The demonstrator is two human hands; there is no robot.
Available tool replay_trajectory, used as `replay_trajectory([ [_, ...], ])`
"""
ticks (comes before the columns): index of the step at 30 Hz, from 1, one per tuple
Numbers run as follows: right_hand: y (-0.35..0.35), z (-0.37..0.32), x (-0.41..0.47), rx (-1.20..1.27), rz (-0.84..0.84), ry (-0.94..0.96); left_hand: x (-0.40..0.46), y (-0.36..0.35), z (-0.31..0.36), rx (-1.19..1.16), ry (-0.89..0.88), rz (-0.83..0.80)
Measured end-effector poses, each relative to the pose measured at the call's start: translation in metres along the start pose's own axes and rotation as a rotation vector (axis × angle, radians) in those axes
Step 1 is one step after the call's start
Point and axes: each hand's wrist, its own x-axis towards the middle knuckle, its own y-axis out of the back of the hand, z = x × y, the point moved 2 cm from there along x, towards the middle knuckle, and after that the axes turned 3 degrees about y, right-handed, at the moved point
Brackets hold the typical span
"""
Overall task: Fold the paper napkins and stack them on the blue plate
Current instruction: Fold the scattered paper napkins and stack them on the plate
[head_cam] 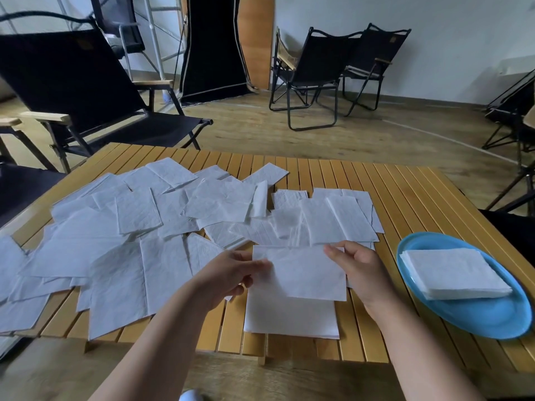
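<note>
White napkin (307, 273) pinched by left hand (231, 273) and right hand (359, 270) at table's (405, 198) near edge; folded stack (454, 273) on blue plate (477, 319), right.

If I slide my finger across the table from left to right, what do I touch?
Pile of unfolded napkins → left hand → napkin being folded → right hand → folded stack on the blue plate.

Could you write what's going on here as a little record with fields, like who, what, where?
who: a person, two bare hands
left hand: pinches the napkin's left edge
right hand: pinches its top right corner
napkin: white, half folded over
blue plate: right, holds folded stack
loose napkins: spread over wooden table
</note>
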Motion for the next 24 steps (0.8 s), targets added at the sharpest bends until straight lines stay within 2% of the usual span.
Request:
replay_trajectory([
  [4,0.006,0.010,0.005,-0.175,-0.018,-0.047,0.001,0.004,-0.001,0.112,0.061,0.000],
  [7,0.009,0.014,0.003,-0.401,-0.136,-0.132,0.000,0.003,-0.003,0.240,0.129,0.018],
  [11,0.004,0.015,-0.004,-0.586,-0.247,-0.182,0.004,-0.001,-0.012,0.396,0.206,0.034],
  [19,-0.009,0.017,-0.005,-0.758,-0.210,-0.173,0.008,-0.009,-0.014,0.515,0.305,0.059],
  [24,-0.006,0.014,-0.005,-0.768,-0.237,-0.187,0.004,-0.008,-0.010,0.534,0.270,0.072],
])
